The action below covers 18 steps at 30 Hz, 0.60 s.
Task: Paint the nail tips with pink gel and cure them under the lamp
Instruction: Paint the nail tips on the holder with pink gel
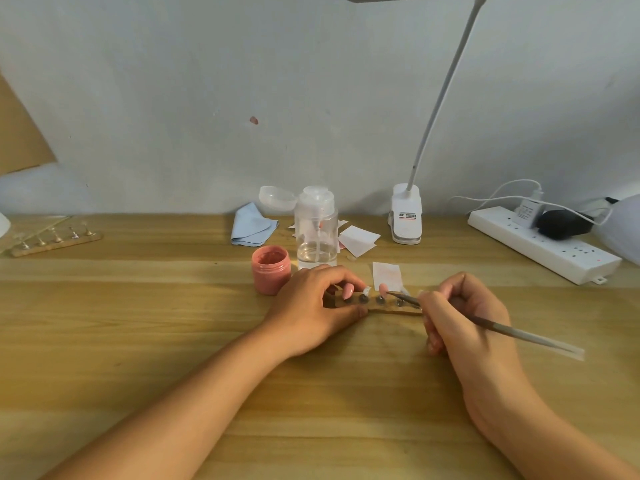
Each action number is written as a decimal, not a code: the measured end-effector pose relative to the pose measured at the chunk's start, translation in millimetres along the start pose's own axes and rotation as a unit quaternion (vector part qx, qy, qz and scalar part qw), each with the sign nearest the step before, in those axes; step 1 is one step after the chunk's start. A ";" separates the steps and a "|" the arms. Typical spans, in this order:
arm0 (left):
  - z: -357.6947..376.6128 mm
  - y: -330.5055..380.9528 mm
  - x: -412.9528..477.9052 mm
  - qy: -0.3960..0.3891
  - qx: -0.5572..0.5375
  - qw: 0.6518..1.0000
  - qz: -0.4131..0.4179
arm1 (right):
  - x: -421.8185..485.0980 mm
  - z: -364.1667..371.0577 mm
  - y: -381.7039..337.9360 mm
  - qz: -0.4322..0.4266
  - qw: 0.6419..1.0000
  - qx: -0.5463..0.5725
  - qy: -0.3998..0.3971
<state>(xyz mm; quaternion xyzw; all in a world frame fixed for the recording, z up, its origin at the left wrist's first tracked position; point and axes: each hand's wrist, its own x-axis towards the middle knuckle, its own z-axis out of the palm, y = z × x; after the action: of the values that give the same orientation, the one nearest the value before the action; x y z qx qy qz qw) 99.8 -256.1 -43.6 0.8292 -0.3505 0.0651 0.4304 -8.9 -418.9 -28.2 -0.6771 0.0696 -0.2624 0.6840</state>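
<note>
A small wooden holder strip (388,309) lies mid-table with several nail tips on round stands. Two tips are pink (348,291) (383,289); a clear one (366,291) stands between them. My left hand (311,313) grips the strip's left end, thumb in front and fingers behind. My right hand (464,317) pinches a thin brush (491,325); its bristle end touches the right pink tip. An open jar of pink gel (271,270) stands just behind my left hand. The strip's right end is hidden by my right fingers.
Behind the jar stand a clear pump bottle (316,233), a blue cloth (251,225), a loose clear cap (277,199) and paper wipes (358,239). A white clip lamp (406,216) rises at the back. A power strip (543,244) lies at right, a second tip holder (55,240) at left.
</note>
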 end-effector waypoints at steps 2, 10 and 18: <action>0.2 0.3 0.2 0.000 -0.004 1.000 -0.001 | 0.6 0.6 -0.5 -0.005 1.000 -0.004 0.000; 0.6 0.2 -0.3 0.000 -0.003 1.000 0.001 | 0.1 1.6 -3.8 -0.006 1.000 -0.007 -0.001; 0.5 0.7 -0.8 -0.002 -0.005 1.000 0.001 | 0.1 1.4 -3.2 -0.005 1.000 -0.007 -0.007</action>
<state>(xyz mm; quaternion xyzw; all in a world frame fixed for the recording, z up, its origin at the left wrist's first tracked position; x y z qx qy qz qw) 98.6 -256.3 -43.7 0.8268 -0.3527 0.0617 0.4339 -9.1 -417.5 -25.0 -0.6841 0.0633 -0.2604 0.6784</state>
